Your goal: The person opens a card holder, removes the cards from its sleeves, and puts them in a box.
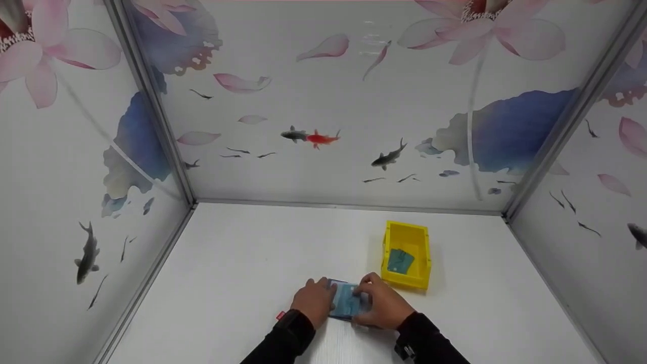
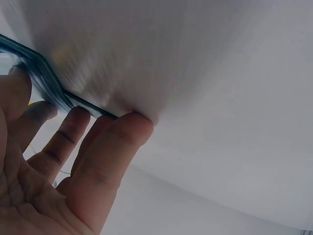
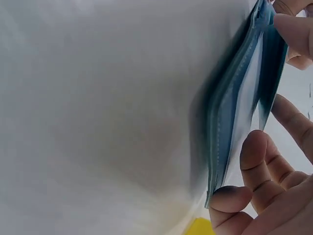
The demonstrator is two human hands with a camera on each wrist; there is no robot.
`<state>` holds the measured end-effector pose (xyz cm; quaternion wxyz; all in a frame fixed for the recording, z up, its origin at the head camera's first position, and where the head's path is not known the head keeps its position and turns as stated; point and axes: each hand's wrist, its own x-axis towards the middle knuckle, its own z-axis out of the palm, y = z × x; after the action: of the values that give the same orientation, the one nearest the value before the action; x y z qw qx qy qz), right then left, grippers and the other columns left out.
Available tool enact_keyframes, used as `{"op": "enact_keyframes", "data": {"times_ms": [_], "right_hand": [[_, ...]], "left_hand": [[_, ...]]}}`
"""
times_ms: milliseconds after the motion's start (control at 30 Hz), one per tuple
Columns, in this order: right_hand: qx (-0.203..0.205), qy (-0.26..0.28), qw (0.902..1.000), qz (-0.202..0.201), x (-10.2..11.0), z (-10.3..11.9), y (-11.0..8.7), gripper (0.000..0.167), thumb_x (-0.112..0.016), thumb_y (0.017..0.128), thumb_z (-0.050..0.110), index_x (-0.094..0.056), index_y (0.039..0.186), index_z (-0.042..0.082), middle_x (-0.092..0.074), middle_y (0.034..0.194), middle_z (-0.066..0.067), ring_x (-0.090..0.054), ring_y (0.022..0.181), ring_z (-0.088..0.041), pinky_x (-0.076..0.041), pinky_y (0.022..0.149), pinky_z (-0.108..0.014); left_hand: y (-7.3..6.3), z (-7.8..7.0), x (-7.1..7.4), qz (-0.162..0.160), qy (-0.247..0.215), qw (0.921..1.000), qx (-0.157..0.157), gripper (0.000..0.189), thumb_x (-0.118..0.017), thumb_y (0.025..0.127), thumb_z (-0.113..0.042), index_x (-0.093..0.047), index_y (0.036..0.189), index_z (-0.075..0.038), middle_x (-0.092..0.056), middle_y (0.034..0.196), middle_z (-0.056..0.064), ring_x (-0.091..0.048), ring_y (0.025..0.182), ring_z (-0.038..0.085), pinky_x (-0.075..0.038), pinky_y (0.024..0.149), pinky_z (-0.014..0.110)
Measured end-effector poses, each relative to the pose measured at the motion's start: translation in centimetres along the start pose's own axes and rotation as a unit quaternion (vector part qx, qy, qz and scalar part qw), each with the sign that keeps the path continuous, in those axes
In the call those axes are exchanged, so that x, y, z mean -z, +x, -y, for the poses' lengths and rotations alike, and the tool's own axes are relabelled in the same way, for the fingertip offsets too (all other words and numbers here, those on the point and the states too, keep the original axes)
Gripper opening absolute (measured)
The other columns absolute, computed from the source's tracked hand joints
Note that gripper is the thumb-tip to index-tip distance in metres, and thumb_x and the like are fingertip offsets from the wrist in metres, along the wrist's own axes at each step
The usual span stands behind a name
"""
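A blue-green card holder with clear plastic sleeves (image 1: 345,302) lies open on the white tabletop between both hands. My left hand (image 1: 312,303) holds its left side, fingers on the sleeves; in the left wrist view the thumb of this hand (image 2: 93,166) meets the holder's (image 2: 46,78) lower edge. On the other side my right hand (image 1: 382,307) grips the holder's right part. Seen from the right wrist, thumb and fingers of that hand (image 3: 269,196) pinch a corner of the holder (image 3: 225,112), whose leaves are partly spread.
A yellow plastic bin (image 1: 428,253) stands just beyond the right hand, with a few green cards (image 1: 401,261) inside. White panels printed with fish and lotus flowers (image 1: 323,167) enclose the tabletop (image 1: 252,242) at the back and both sides.
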<state>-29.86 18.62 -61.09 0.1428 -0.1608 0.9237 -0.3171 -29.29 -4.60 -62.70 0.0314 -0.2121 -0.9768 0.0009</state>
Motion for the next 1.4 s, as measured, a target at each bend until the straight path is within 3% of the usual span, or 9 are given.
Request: {"op": "enact_keyframes", "data": {"times_ms": [267, 567, 867, 1100, 1400], "right_hand": [[-0.012, 0.024, 0.9996, -0.011, 0.7, 0.1, -0.5, 0.048, -0.101, 0.084, 0.044, -0.08, 0.123, 0.026, -0.053, 0.147, -0.002, -0.059, 0.12, -0.021, -0.056, 0.101, -0.041], [-0.013, 0.01, 0.9991, -0.039, 1.6, -0.1, -1.1, 0.046, -0.1, 0.085, 0.045, -0.08, 0.123, 0.029, -0.053, 0.15, -0.003, -0.059, 0.12, -0.021, -0.058, 0.101, -0.04], [-0.007, 0.002, 0.9974, -0.071, 2.8, -0.3, -1.7, 0.045, -0.099, 0.087, 0.04, -0.079, 0.126, 0.027, -0.055, 0.149, -0.004, -0.061, 0.118, -0.022, -0.059, 0.1, -0.039], [-0.025, 0.018, 0.9942, -0.103, 3.8, -0.4, -2.0, 0.048, -0.098, 0.088, 0.04, -0.079, 0.13, 0.028, -0.054, 0.149, -0.001, -0.062, 0.119, -0.025, -0.061, 0.101, -0.038], [-0.04, 0.01, 0.9871, -0.155, 5.7, -1.1, -2.5, 0.05, -0.099, 0.088, 0.033, -0.078, 0.133, 0.027, -0.053, 0.148, -0.001, -0.06, 0.116, -0.024, -0.059, 0.096, -0.032]], "left_hand": [[-0.1, -0.1, -0.2, -0.017, -0.008, 0.9998, 0.006, 0.052, -0.084, 0.103, -0.037, -0.074, 0.152, -0.021, -0.073, 0.145, 0.007, -0.072, 0.119, 0.028, -0.066, 0.094, 0.039], [0.2, -0.2, -0.8, -0.019, -0.009, 0.9997, 0.013, 0.051, -0.086, 0.102, -0.037, -0.076, 0.15, -0.022, -0.074, 0.148, 0.008, -0.073, 0.124, 0.031, -0.067, 0.097, 0.042], [0.2, -0.2, -1.0, -0.038, -0.002, 0.9992, 0.014, 0.048, -0.087, 0.101, -0.038, -0.078, 0.146, -0.023, -0.076, 0.139, 0.006, -0.072, 0.111, 0.026, -0.066, 0.087, 0.038], [0.0, -0.3, -0.8, -0.039, -0.007, 0.9991, 0.017, 0.048, -0.089, 0.099, -0.036, -0.079, 0.145, -0.022, -0.076, 0.139, 0.008, -0.073, 0.112, 0.027, -0.067, 0.088, 0.039], [-0.3, -0.1, -1.0, -0.07, -0.01, 0.9975, -0.004, 0.046, -0.09, 0.099, -0.032, -0.081, 0.142, -0.019, -0.077, 0.133, 0.006, -0.07, 0.102, 0.024, -0.062, 0.076, 0.031]]}}
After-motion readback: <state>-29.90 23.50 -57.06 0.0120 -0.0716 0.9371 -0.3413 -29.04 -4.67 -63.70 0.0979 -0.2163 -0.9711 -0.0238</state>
